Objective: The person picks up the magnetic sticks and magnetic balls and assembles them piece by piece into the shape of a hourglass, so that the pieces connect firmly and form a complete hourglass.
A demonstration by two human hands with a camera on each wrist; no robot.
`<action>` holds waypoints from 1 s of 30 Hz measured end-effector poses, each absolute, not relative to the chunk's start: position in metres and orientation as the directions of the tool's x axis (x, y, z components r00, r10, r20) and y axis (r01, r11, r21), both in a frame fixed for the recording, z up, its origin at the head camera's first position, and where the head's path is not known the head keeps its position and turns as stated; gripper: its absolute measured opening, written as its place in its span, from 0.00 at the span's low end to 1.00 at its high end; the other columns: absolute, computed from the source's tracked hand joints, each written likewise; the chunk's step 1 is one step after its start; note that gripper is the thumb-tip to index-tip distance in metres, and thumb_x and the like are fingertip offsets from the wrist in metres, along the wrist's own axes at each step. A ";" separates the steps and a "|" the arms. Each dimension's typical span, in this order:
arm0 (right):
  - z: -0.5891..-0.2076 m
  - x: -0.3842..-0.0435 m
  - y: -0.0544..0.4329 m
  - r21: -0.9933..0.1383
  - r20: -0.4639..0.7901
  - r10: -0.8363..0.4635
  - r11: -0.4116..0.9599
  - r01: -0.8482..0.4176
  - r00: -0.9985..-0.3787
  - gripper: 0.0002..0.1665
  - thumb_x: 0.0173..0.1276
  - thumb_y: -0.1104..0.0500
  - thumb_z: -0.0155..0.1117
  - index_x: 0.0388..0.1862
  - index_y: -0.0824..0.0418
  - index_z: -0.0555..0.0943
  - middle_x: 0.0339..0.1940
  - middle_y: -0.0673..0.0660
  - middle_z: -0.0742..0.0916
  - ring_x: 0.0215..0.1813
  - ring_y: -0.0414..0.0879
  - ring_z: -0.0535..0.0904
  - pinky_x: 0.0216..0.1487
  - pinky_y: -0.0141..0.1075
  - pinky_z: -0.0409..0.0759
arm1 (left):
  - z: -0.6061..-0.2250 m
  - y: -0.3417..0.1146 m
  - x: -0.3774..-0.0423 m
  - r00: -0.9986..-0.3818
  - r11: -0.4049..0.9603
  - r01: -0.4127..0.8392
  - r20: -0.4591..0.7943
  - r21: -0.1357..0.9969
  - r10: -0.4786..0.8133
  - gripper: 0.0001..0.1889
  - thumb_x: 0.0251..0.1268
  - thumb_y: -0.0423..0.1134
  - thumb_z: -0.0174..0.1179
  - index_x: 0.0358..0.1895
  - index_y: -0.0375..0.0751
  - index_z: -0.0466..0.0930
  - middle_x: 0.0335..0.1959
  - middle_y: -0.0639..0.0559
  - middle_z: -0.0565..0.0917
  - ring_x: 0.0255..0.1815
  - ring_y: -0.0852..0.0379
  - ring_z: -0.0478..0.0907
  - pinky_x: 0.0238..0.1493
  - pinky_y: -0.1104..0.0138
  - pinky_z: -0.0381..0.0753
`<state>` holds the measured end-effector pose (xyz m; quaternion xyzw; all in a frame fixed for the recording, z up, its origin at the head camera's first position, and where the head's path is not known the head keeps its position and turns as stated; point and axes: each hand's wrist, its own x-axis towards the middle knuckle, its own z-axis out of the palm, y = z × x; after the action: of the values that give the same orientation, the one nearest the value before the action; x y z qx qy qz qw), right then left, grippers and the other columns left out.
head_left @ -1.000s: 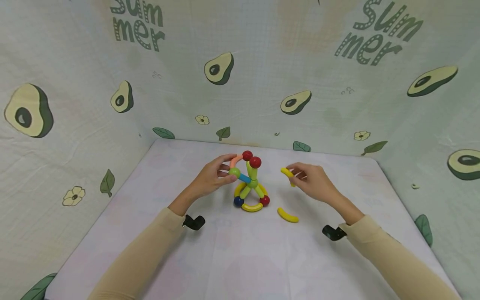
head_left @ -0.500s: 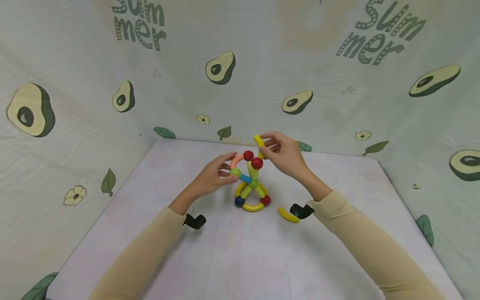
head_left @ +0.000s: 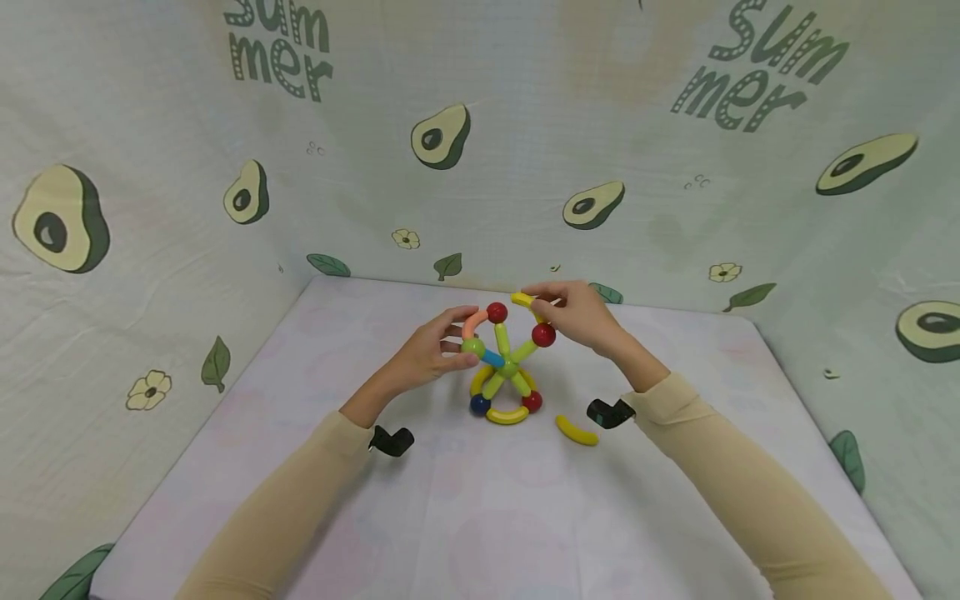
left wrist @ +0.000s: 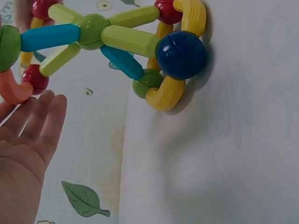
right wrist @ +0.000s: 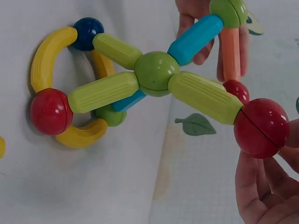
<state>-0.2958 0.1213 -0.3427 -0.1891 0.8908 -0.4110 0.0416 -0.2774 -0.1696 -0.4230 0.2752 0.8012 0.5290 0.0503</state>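
Note:
A magnetic ball-and-stick toy (head_left: pixel 508 367) stands on a ring of yellow curved sticks, with light green and blue sticks spreading from its central green ball (right wrist: pixel 156 73). At its left side my left hand (head_left: pixel 427 354) holds the outer green ball (head_left: pixel 473 347), fingers behind the orange curved stick (left wrist: pixel 14 88) that joins it to a red ball (head_left: pixel 497 312). My right hand (head_left: pixel 585 321) pinches a yellow curved stick (head_left: pixel 521 298); its lower end meets the right upper red ball (head_left: pixel 543 335). In the right wrist view that hand largely hides the stick.
Another yellow curved stick (head_left: pixel 577 431) lies loose on the pale tablecloth (head_left: pixel 495 517), right of the toy and in front of it. An avocado-print cloth (head_left: pixel 510 225) walls in the back and both sides of the table.
My right hand has brought its yellow stick left to the toy's upper red ball, then tilted that ball and its green stick out to the right. My left hand keeps its hold.

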 end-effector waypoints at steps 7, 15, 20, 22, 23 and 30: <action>-0.347 -0.303 0.119 -0.750 -0.006 -0.403 0.607 -0.262 -0.915 0.21 0.83 0.55 0.59 0.70 0.59 0.83 0.56 0.62 0.89 0.44 0.52 0.81 0.39 0.34 0.81 | -0.422 -0.168 -0.275 -0.844 0.318 0.404 0.216 0.858 0.490 0.45 0.68 0.37 0.75 0.83 0.40 0.59 0.78 0.47 0.69 0.69 0.46 0.77 0.67 0.56 0.82; -0.352 -0.301 0.127 -0.756 -0.001 -0.446 0.586 -0.292 -0.895 0.26 0.83 0.49 0.60 0.75 0.55 0.78 0.63 0.62 0.86 0.54 0.54 0.84 0.52 0.41 0.86 | -0.420 -0.167 -0.271 -0.855 0.333 0.396 0.212 0.856 0.473 0.47 0.63 0.49 0.78 0.81 0.47 0.61 0.77 0.49 0.69 0.67 0.49 0.78 0.65 0.58 0.83; -0.351 -0.292 0.141 -0.774 -0.006 -0.504 0.549 -0.315 -0.863 0.31 0.77 0.51 0.69 0.76 0.54 0.76 0.69 0.61 0.82 0.51 0.51 0.90 0.58 0.52 0.87 | -0.417 -0.171 -0.272 -0.846 0.314 0.392 0.206 0.864 0.491 0.46 0.63 0.49 0.78 0.80 0.46 0.63 0.76 0.50 0.70 0.66 0.49 0.78 0.65 0.59 0.83; -0.352 -0.292 0.144 -0.782 -0.001 -0.519 0.534 -0.323 -0.855 0.30 0.77 0.52 0.71 0.75 0.55 0.77 0.68 0.61 0.83 0.50 0.50 0.91 0.60 0.54 0.86 | -0.415 -0.174 -0.271 -0.841 0.304 0.390 0.202 0.869 0.503 0.43 0.66 0.50 0.76 0.80 0.47 0.64 0.75 0.51 0.71 0.66 0.50 0.78 0.66 0.58 0.82; -0.352 -0.292 0.145 -0.776 0.004 -0.521 0.537 -0.331 -0.854 0.29 0.77 0.52 0.70 0.74 0.55 0.78 0.68 0.60 0.83 0.50 0.49 0.91 0.60 0.54 0.85 | -0.414 -0.176 -0.271 -0.840 0.298 0.385 0.198 0.873 0.505 0.41 0.68 0.49 0.75 0.79 0.48 0.65 0.75 0.52 0.72 0.66 0.51 0.78 0.66 0.58 0.83; -0.359 -0.300 0.142 -0.744 0.047 -0.497 0.561 -0.362 -0.867 0.25 0.80 0.53 0.66 0.73 0.55 0.80 0.65 0.59 0.86 0.57 0.54 0.88 0.61 0.54 0.84 | -0.413 -0.179 -0.270 -0.848 0.317 0.378 0.187 0.870 0.496 0.33 0.78 0.46 0.66 0.80 0.50 0.67 0.71 0.53 0.78 0.66 0.52 0.80 0.64 0.58 0.84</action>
<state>-0.3000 0.1418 -0.3588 -0.2440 0.8796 -0.3997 0.0843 -0.2701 -0.1793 -0.4131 0.2699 0.8096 0.5182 0.0572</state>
